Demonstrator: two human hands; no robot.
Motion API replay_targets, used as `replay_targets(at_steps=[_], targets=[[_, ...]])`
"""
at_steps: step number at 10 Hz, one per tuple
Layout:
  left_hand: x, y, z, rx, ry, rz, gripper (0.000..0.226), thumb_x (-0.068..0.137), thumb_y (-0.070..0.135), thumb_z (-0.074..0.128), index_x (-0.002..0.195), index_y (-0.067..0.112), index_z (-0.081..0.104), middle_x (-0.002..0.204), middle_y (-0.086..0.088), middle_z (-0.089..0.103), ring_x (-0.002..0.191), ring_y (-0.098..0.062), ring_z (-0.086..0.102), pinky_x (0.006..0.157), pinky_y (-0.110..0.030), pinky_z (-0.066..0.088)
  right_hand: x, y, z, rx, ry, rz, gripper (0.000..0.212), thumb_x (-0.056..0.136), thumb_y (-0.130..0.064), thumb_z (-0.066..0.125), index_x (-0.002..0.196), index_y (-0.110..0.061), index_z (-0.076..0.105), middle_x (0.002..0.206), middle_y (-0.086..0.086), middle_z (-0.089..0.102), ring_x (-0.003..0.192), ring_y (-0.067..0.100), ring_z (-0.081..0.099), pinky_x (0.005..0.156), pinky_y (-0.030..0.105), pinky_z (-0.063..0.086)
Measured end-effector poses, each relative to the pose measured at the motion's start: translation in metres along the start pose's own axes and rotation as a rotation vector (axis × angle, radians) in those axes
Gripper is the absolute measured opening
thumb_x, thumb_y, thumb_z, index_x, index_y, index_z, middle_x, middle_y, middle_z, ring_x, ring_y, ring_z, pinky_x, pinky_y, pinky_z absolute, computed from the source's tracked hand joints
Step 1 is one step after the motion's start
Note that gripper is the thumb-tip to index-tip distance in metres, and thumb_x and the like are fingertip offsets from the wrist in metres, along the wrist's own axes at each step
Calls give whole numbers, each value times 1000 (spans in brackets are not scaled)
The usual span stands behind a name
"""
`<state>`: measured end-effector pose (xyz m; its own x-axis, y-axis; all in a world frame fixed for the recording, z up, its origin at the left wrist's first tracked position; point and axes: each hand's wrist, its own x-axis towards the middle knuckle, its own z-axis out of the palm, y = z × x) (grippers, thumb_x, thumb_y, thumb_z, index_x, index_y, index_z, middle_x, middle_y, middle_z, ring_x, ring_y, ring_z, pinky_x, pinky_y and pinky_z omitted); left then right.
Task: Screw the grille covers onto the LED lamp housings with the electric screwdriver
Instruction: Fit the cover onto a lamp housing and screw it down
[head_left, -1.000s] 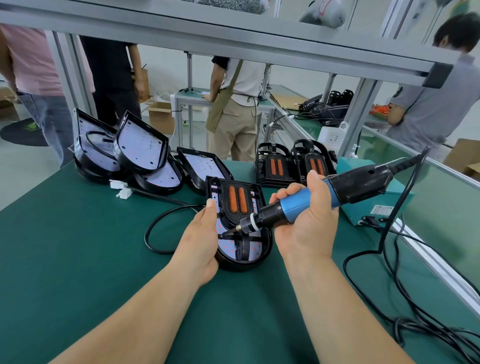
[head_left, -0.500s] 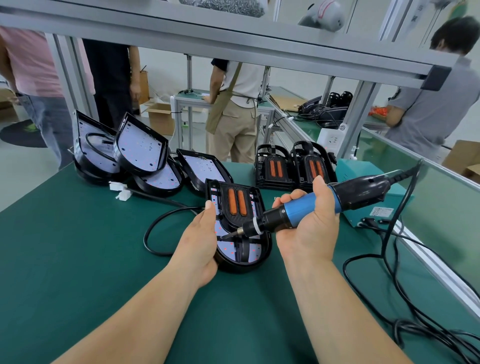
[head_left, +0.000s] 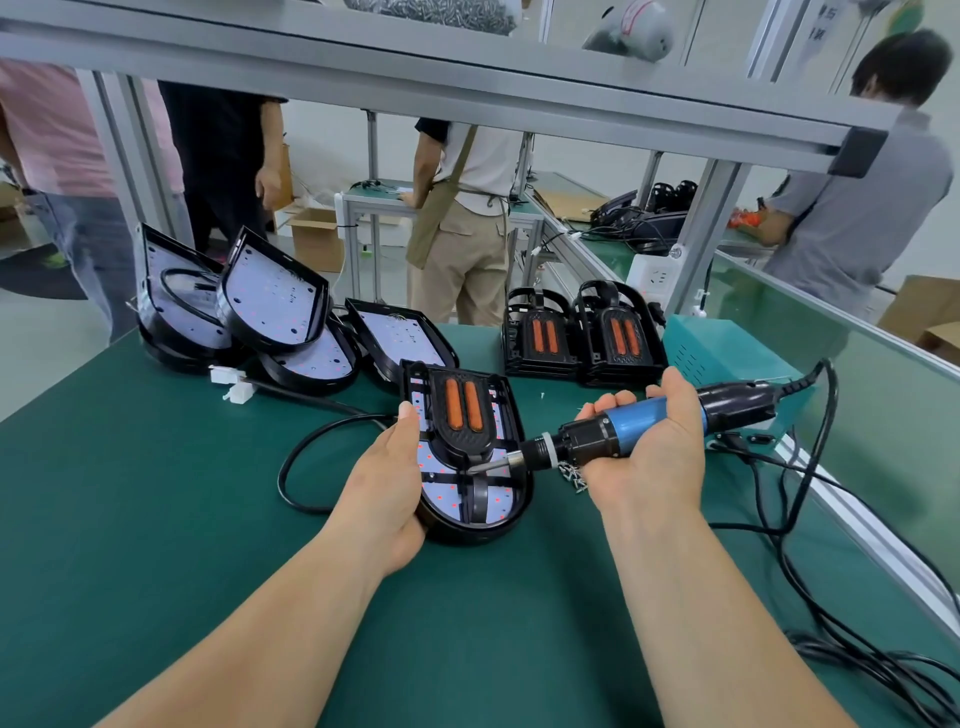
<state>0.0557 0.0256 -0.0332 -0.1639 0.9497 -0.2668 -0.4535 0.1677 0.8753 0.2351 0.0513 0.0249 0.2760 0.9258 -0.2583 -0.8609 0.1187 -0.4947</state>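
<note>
Lamp housing (head_left: 470, 512) with grille cover (head_left: 462, 415) seated on it lies mid-bench on the green mat (head_left: 156, 519). The left hand (head_left: 387, 483) grips its left edge, thumb along the rim and fingers curled round the lower side. The right hand (head_left: 649, 457) is wrapped round the blue grip of the electric screwdriver (head_left: 636, 422), held nearly level with the bit tip at the cover's lower middle. Loose screws (head_left: 571, 475) lie just beneath the driver's nose, uncovered housings (head_left: 275, 301) are piled far left, and two covered lamps (head_left: 582, 338) stand behind.
</note>
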Motion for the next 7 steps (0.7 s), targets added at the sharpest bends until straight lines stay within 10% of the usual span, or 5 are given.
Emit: replay_targets(at_steps=[7], targets=[[-10,8,1,-27,3,-18,48,103,50,40,124,16,67,111,-7,76,101,-26,73,88,-43,55,31,-36,-20,-375,182,194,28,91,-29,68,104,-11,51,93,13,54,79,26,58,70,40,53]])
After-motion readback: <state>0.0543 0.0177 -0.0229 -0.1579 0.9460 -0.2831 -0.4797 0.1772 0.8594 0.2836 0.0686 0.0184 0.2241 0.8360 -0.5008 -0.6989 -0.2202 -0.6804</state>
